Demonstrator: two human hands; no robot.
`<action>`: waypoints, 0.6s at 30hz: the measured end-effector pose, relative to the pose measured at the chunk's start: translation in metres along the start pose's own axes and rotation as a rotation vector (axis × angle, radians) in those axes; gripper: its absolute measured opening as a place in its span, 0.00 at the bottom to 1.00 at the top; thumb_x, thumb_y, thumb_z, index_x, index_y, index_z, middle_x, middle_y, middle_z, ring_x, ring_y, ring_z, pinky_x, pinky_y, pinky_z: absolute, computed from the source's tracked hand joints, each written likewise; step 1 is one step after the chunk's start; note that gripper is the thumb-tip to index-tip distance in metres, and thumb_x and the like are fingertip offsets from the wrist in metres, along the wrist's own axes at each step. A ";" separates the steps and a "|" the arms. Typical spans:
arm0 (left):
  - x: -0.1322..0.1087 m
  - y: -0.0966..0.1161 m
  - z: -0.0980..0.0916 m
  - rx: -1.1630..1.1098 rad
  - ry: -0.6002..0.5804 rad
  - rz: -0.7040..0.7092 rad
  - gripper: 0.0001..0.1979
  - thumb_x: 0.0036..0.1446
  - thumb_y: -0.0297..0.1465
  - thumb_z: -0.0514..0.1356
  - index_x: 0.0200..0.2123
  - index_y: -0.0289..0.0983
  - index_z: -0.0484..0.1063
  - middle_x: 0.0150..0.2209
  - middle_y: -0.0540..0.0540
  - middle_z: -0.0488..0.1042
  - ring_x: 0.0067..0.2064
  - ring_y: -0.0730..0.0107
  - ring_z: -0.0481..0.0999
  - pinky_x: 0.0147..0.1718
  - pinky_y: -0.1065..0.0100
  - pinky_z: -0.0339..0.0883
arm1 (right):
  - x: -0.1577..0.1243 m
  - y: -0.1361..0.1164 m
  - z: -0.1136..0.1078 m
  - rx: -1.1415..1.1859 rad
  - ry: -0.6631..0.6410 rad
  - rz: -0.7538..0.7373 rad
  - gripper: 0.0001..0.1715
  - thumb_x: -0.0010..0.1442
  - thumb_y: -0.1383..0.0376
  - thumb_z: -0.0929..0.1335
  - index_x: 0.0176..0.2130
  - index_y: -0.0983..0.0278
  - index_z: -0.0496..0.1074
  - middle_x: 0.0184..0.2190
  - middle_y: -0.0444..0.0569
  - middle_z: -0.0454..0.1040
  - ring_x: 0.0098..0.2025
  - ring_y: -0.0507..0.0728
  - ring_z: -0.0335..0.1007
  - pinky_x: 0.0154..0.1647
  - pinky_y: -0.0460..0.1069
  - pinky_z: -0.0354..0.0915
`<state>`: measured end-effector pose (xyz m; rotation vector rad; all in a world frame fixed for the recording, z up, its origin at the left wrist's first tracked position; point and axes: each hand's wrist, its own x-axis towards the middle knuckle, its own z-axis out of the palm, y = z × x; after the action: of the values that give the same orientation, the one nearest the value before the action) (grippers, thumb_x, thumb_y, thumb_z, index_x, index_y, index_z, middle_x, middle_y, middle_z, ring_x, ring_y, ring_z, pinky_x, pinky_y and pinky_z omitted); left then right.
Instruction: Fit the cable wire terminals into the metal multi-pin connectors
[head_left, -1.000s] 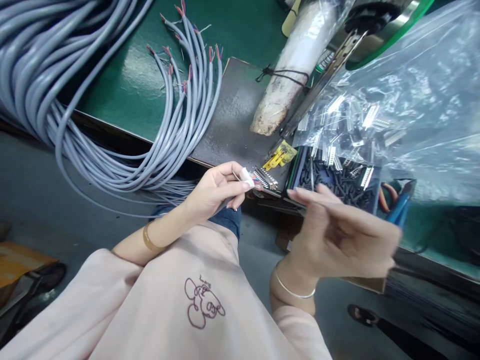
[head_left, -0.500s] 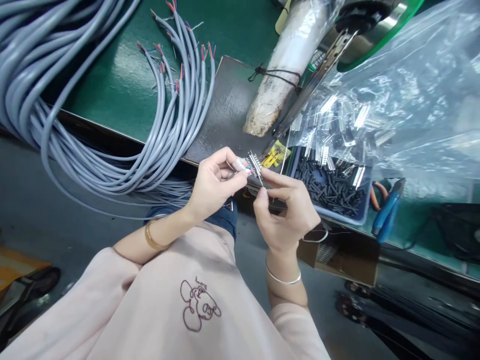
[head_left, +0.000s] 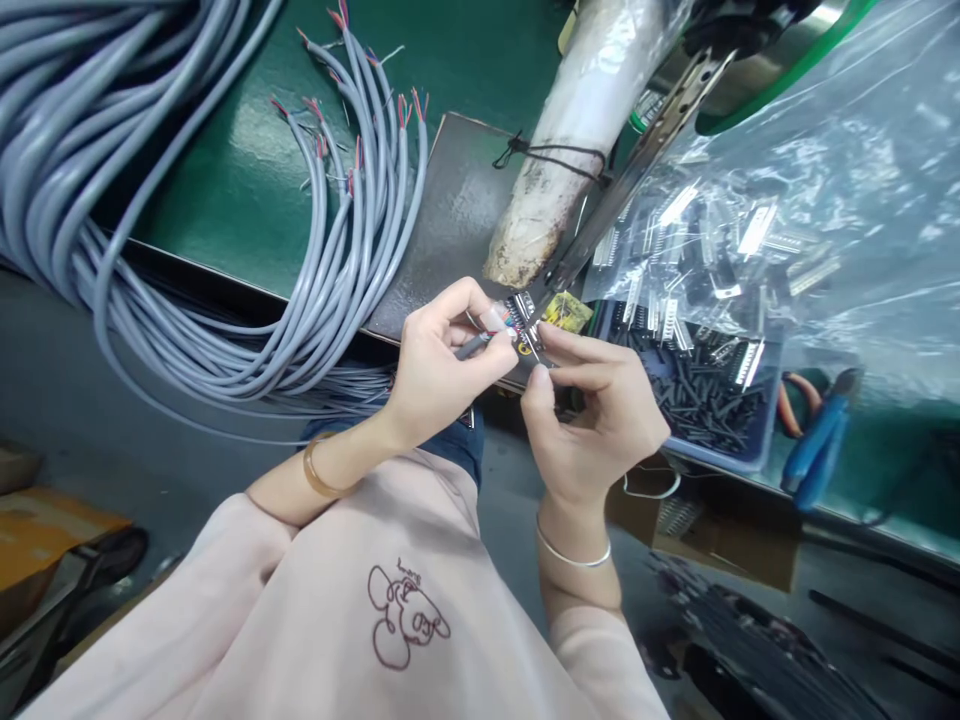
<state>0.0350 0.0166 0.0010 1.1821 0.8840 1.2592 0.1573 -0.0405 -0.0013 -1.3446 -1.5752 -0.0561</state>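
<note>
Between my two hands is a small metal connector with rows of pins, at the front edge of a dark plate. My left hand pinches the stripped end of a grey cable, its thin coloured wires against the connector's pins. The fingers of my right hand are closed on a thin wire that reaches to the connector. A soldering iron's metal bracket slants down to just above the connector. Its tip is hard to make out.
Grey cables lie at the left on the green table. A wrapped roll stands behind my hands. At the right are a blue bin of black tubes, bagged connectors and blue-handled cutters.
Both hands have moved slightly right with the cable end and the wire. The connector now sits beneath the lower end of the bracket. The view has shifted a little.
</note>
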 end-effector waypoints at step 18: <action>-0.003 0.003 -0.009 0.031 -0.083 -0.045 0.07 0.49 0.26 0.63 0.25 0.37 0.67 0.27 0.51 0.71 0.27 0.80 0.67 0.23 0.76 0.59 | -0.003 -0.004 -0.004 -0.088 -0.026 -0.014 0.09 0.59 0.73 0.71 0.32 0.60 0.70 0.40 0.47 0.84 0.39 0.55 0.83 0.40 0.51 0.78</action>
<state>0.0252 0.0146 0.0018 1.2235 0.8670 1.1563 0.1563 -0.0463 0.0004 -1.4075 -1.6200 -0.1182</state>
